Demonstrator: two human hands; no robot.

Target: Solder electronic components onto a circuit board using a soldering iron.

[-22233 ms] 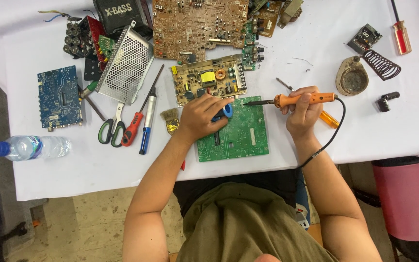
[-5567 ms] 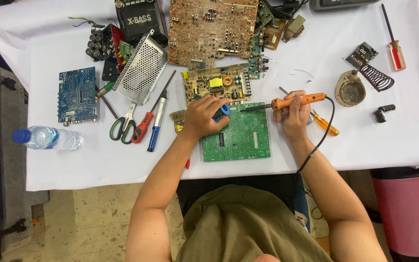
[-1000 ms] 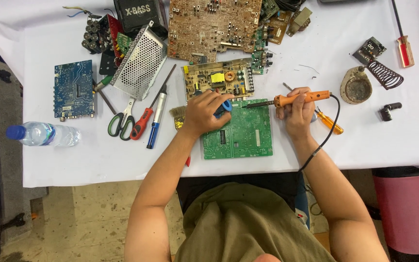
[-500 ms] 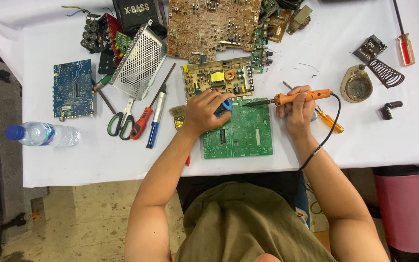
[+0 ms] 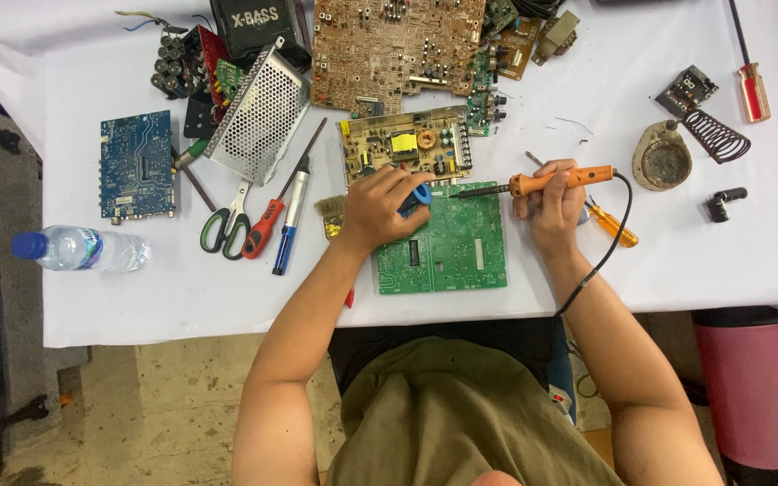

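A green circuit board [image 5: 447, 243] lies flat on the white table in front of me. My left hand [image 5: 380, 209] rests on its upper left corner, fingers curled around a small blue tool [image 5: 420, 194]. My right hand [image 5: 551, 202] grips an orange-handled soldering iron [image 5: 547, 182] held level, its dark tip pointing left over the board's top edge, close to the blue tool. The iron's black cord [image 5: 610, 243] loops down over the table's front edge.
A yellow-brown circuit board [image 5: 405, 144] sits just behind the green one, a large brown board [image 5: 398, 49] beyond. Scissors [image 5: 227, 225], screwdrivers [image 5: 267, 220] and a perforated metal cover [image 5: 258, 112] lie left; a blue board [image 5: 137, 164] and water bottle [image 5: 78, 250] farther left. Iron stand [image 5: 668, 160] right.
Almost nothing differs: both hands stay at the green board with the iron tip at its top edge. Only the camera view has drifted slightly.
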